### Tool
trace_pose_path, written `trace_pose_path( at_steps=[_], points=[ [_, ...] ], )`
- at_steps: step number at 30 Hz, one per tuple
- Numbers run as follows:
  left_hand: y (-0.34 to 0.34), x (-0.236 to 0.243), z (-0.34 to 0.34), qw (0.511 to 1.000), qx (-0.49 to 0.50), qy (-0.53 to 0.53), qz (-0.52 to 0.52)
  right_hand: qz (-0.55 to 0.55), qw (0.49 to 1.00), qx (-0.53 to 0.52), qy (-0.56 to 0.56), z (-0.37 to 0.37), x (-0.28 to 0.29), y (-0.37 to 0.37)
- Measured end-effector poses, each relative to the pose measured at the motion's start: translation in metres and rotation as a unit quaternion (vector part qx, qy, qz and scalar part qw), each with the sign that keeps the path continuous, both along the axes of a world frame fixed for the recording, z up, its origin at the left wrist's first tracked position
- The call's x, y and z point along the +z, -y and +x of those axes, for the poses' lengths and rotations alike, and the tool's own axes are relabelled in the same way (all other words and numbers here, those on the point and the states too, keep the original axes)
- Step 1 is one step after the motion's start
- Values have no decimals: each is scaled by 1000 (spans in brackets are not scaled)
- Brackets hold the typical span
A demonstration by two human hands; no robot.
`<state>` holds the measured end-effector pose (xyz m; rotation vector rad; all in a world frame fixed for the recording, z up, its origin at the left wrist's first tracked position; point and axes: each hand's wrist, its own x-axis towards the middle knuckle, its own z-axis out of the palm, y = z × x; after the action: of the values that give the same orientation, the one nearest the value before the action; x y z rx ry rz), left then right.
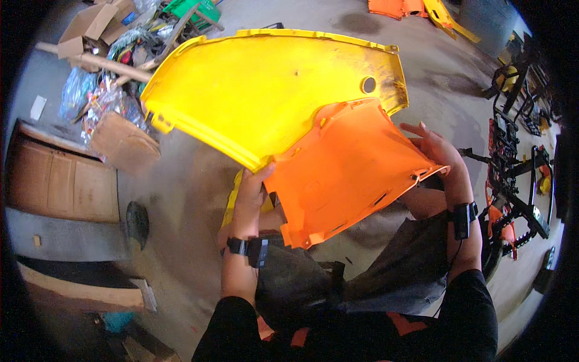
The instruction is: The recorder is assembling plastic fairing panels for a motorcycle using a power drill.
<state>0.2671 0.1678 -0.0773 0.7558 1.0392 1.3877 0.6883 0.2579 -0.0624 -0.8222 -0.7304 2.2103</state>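
Left hand is clamped on the lower edge of the big yellow plastic panel, thumb over the rim; right hand grips the far corner of the orange plastic panel, fingers spread; the orange piece sits between both hands, overlapping the yellow one, which rises above them; cardboard boxes and clutter lie well off beyond the left hand on the concrete floor.

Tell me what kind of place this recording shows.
Probably a vehicle repair or assembly workshop: bare concrete floor, a stripped black frame at right, loose body panels like the yellow panel and orange panel.
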Motion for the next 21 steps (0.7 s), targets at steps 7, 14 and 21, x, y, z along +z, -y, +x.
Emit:
trace_pose_path(
  at_steps=[7,14,21],
  points=[
    [1,1,5,997,22,31,-61,160,970,88,161,-9,-19,-7],
    [9,-3,10,996,-11,76,-36,183,976,58,101,-20,-17,2],
    [6,-17,7,995,-62,74,-30,256,961,32,101,-25,-17,6]
  ],
)
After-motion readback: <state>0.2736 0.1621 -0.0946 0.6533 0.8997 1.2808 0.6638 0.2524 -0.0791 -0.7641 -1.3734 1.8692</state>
